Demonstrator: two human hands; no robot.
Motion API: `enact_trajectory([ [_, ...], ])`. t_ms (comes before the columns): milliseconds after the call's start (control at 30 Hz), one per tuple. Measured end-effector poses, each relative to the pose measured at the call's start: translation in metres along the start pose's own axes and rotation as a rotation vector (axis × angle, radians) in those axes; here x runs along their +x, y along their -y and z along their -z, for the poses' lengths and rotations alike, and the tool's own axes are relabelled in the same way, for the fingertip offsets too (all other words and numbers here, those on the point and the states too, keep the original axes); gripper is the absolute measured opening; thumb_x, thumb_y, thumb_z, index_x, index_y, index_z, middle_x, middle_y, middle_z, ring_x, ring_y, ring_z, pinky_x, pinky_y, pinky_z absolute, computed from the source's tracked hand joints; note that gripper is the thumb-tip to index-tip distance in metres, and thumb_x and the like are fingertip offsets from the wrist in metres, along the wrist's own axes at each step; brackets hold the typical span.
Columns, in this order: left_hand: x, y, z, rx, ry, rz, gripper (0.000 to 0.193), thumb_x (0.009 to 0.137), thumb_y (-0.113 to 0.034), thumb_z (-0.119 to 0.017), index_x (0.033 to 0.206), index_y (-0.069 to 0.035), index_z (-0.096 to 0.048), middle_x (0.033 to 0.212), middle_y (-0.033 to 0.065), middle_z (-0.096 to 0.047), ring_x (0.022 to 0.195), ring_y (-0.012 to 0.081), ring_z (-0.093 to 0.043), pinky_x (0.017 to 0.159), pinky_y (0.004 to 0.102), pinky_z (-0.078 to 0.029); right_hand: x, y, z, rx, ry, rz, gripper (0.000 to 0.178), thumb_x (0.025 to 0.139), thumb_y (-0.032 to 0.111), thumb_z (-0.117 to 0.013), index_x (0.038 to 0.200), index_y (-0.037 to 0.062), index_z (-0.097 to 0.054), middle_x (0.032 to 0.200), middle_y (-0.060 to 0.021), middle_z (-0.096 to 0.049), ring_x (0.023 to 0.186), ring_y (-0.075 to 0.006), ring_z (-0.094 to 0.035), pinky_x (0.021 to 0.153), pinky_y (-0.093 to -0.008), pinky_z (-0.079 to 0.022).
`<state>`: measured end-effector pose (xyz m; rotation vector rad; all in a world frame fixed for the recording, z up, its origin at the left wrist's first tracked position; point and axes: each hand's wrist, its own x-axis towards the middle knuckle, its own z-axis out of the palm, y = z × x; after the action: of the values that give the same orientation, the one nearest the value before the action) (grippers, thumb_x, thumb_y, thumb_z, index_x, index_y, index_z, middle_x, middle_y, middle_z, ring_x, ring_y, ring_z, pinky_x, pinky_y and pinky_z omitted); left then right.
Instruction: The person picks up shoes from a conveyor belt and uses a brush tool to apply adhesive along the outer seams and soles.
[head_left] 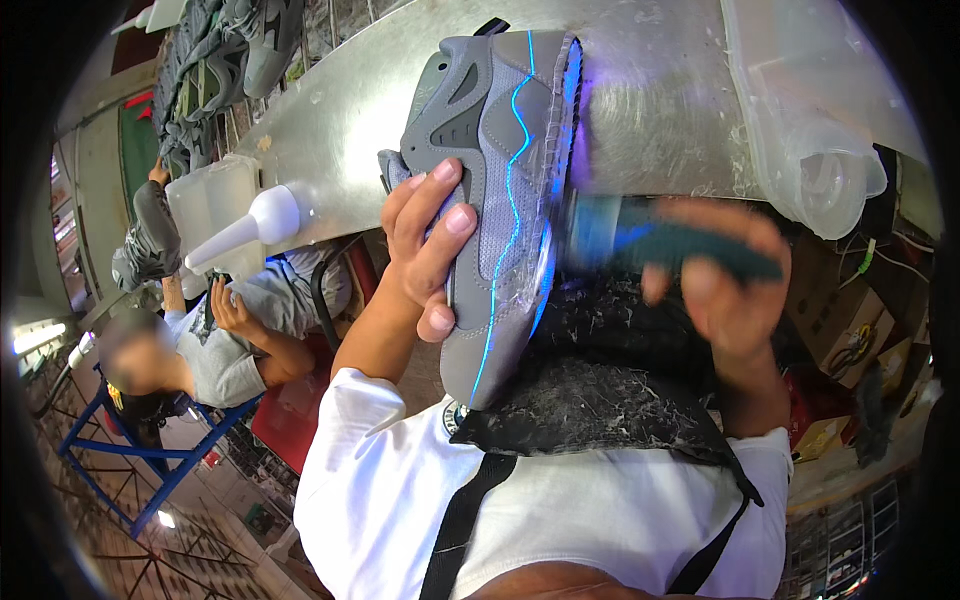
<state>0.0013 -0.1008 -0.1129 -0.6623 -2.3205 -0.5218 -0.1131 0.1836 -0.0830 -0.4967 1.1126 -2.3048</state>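
Note:
My left hand [428, 235] is closed round a grey shoe upper [505, 130], which is tipped on its side with the toe toward me. A wavy blue line of light runs along its side from heel to toe. Stitches show along its bottom edge, which faces right. My right hand [735, 290] grips the dark teal handle of a brush [665, 243], smeared by motion. The brush's pale head meets or nearly meets the shoe's bottom edge near the middle; contact cannot be made out.
A metal bench [650, 110] lies ahead. On its left are a white squeeze bottle [265, 218] and a clear plastic box [205, 190]; a translucent container [825, 185] is at right. More grey shoes [225, 75] hang or lie far left. A co-worker in grey [225, 350] holds a shoe.

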Motion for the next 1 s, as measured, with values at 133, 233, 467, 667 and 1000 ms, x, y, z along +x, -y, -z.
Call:
enact_trajectory([
  [133,0.015,-0.001,-0.009,0.035,-0.096,-0.027,0.07,0.099,-0.03,-0.056,0.155,-0.03,-0.015,0.139,0.0206,-0.054,0.105,0.0477,-0.066,0.09,0.0567,-0.048,0.022,-0.021,0.008,-0.288,-0.154,0.068,0.027,0.093,0.003,-0.073,0.116,-0.009,-0.066,0.102,-0.0184,-0.073,0.081,-0.0203,-0.07,0.073,-0.031,-0.059],
  [233,0.01,0.005,-0.008,0.039,-0.102,-0.078,0.075,0.097,-0.03,-0.059,0.157,-0.031,-0.013,0.139,0.0197,-0.054,0.105,0.048,-0.066,0.089,0.0565,-0.048,0.016,-0.01,0.006,-0.512,0.11,0.26,0.028,0.088,0.005,-0.078,0.111,-0.008,-0.067,0.106,-0.0249,-0.073,0.095,-0.0342,-0.075,0.08,-0.0387,-0.061],
  [467,0.014,0.009,-0.016,-0.094,-0.142,-0.023,0.078,0.104,-0.058,-0.003,0.144,-0.004,-0.044,0.135,0.0351,-0.055,0.122,0.0407,-0.056,0.109,0.0554,-0.035,0.03,-0.009,0.016,-0.352,0.099,0.179,0.013,0.085,-0.005,-0.075,0.09,-0.0056,-0.062,0.101,-0.0281,-0.073,0.089,-0.0315,-0.075,0.073,-0.0371,-0.061],
  [667,0.013,0.007,-0.008,-0.081,-0.07,-0.018,0.06,0.1,-0.048,-0.028,0.149,-0.014,-0.034,0.136,0.029,-0.055,0.114,0.0433,-0.06,0.102,0.0559,-0.039,0.047,-0.013,0.021,-0.532,0.02,0.246,0.02,0.089,-0.004,-0.066,0.106,-0.0146,-0.066,0.102,-0.0262,-0.07,0.078,-0.0209,-0.069,0.07,-0.032,-0.057],
  [1000,0.021,0.009,-0.002,0.001,-0.003,-0.179,0.074,0.099,-0.03,-0.06,0.156,-0.033,-0.013,0.135,0.0136,-0.057,0.105,0.0445,-0.067,0.089,0.0571,-0.049,0.053,0.016,0.0,-0.703,-0.072,0.188,0.021,0.086,-0.008,-0.069,0.106,-0.0138,-0.066,0.1,-0.0209,-0.07,0.073,-0.0155,-0.068,0.066,-0.0264,-0.055],
])
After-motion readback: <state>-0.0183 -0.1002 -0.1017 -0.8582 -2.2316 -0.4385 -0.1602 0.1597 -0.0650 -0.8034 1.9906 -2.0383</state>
